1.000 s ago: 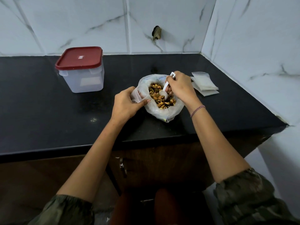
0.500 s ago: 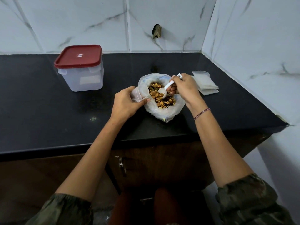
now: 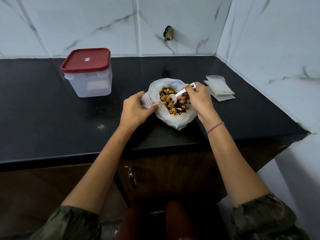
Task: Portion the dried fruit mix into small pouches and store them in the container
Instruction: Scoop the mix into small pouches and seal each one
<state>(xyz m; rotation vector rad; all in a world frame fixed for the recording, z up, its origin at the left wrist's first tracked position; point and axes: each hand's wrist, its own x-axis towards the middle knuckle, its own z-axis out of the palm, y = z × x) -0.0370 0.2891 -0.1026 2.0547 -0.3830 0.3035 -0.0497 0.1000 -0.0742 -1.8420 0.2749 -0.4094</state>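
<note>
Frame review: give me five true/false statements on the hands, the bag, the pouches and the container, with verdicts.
1. The left hand holds a small pouch at the rim of the bag. True.
2. The right hand is empty. False: it holds a white scoop over the dried fruit mix.
3. The container stands on the counter, left of the bag. True.
4. The container is open. False: its red lid is on.
5. The spare pouches lie beside the container. False: the spare pouches lie right of the bag.
</note>
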